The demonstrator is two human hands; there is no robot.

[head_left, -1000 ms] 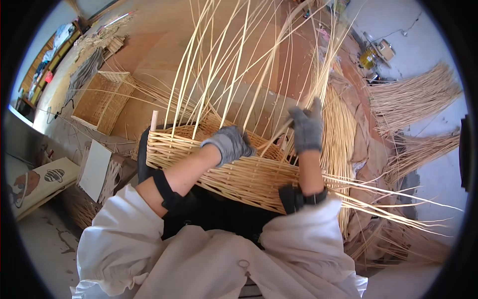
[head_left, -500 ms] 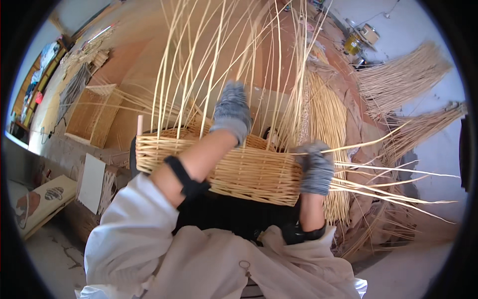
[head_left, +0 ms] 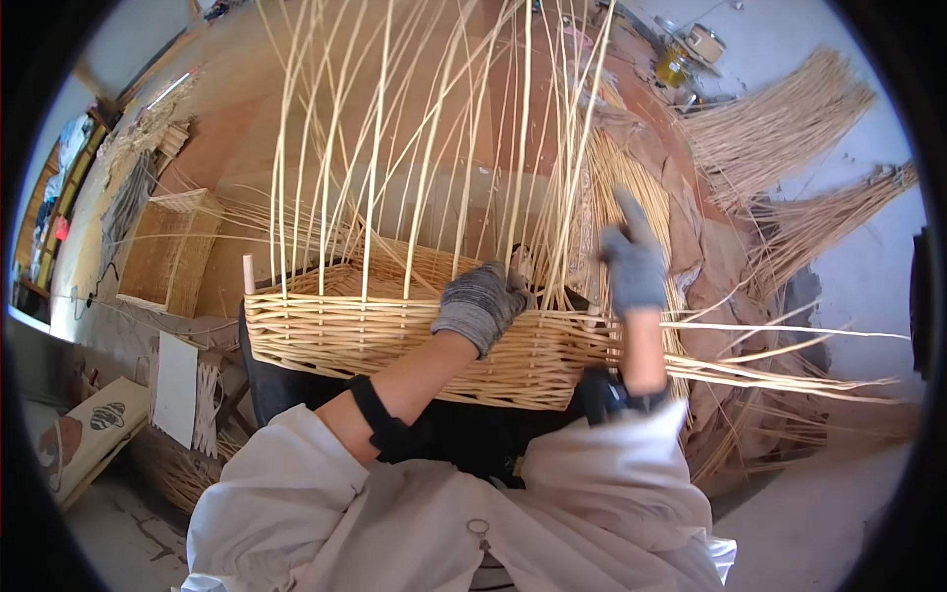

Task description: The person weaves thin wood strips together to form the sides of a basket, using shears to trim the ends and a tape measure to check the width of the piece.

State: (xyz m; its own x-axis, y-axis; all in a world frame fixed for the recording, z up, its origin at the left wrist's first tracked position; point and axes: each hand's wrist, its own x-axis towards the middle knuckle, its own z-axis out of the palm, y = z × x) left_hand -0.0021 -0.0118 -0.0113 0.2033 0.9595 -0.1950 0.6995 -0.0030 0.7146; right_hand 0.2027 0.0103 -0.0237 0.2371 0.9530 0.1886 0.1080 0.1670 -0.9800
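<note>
A rectangular wicker basket (head_left: 326, 335) of pale rods lies across my lap, with tall upright rods (head_left: 372, 187) rising from its walls. My left hand (head_left: 483, 304), in a grey knitted glove, is closed over the near rim right of the middle. Its fingertips are partly hidden beside an upright rod there. My right hand (head_left: 634, 261), gloved the same way, is raised just beyond the basket's right end. It is blurred, with a finger stretched upward, and I see no rod in it. Loose rod ends (head_left: 779, 370) stick out to the right from the basket's corner.
A bundle of pale rods (head_left: 631, 187) lies behind the right corner. Two brownish bundles (head_left: 779, 128) lean at the far right. To the left are a wooden box (head_left: 168, 257), a white board (head_left: 180, 390) and a printed carton (head_left: 99, 434).
My left hand has come down from among the upright rods to the near rim. My right hand has left the right corner and risen. The view has shifted slightly.
</note>
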